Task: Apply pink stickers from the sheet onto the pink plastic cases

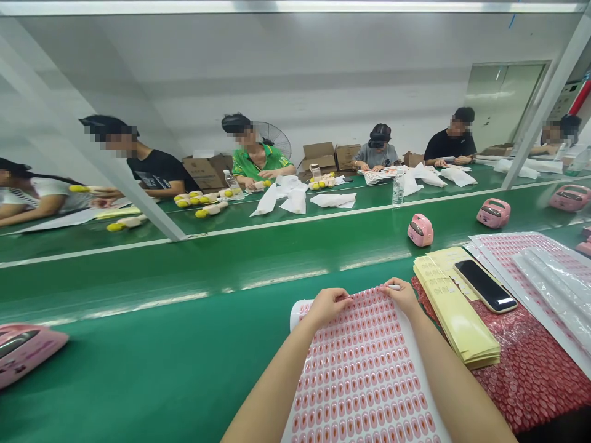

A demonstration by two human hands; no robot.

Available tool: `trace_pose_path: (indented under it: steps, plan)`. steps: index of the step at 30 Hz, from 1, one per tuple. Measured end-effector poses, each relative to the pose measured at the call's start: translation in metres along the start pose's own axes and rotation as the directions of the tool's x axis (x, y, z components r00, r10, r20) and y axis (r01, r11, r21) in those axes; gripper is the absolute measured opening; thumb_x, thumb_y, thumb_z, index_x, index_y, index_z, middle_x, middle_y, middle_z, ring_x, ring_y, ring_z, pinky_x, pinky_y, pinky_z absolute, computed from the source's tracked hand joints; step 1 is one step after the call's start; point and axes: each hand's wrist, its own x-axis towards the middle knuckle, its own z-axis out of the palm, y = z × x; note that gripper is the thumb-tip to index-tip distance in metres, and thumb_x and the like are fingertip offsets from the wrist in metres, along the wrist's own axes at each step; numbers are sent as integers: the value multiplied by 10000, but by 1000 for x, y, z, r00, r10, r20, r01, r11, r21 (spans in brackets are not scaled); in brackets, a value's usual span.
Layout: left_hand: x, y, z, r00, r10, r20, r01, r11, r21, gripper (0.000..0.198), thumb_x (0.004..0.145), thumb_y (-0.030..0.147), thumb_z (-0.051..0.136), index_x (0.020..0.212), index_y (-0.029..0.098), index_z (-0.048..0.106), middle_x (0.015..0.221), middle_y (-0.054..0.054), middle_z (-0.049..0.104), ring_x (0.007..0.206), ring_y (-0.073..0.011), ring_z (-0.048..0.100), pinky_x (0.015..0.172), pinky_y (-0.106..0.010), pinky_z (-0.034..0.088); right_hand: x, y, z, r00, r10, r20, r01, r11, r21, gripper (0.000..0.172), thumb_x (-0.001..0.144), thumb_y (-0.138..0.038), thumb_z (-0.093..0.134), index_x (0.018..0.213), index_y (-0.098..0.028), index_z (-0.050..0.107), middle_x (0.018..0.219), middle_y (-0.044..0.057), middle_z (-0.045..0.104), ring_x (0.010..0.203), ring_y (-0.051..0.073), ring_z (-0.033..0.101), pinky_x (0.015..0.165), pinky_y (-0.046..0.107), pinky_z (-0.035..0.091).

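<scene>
A white sheet (364,369) printed with rows of small pink stickers lies in front of me on the green table (184,363). My left hand (327,304) rests on its far left edge, fingers curled and pinching at the sheet. My right hand (402,295) sits at the sheet's far right corner, closed on a thin white tool (394,287) whose tip points left. A stack of yellow backing strips (457,314) lies just right of my right hand.
A black phone (484,285) lies on the yellow stack, above red bubble wrap (530,363). More sticker sheets (530,258) are at right. Pink devices (420,229) sit on the belt, one (25,351) at left. Several people work across the belt.
</scene>
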Motion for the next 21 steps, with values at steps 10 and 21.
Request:
trace_pose_path:
  steps: [10, 21]
  plan:
    - [27, 24, 16, 999, 8, 49, -7, 1000, -20, 111, 721, 234, 583, 788, 152, 617, 779, -18, 644, 725, -144, 573, 683, -294, 438, -2, -3, 0, 998, 18, 57, -17, 1000, -22, 267, 491, -393, 717, 547, -185, 559, 539, -33, 556, 522, 114, 480, 529, 242, 369]
    - [29, 24, 18, 987, 42, 155, -28, 995, -94, 133, 737, 263, 586, 732, 131, 604, 647, 20, 575, 599, -109, 522, 589, -265, 417, 0, 0, -6, 982, 52, 183, -51, 999, -12, 235, 520, -363, 714, 601, -176, 597, 629, -18, 597, 587, 126, 517, 591, 246, 403]
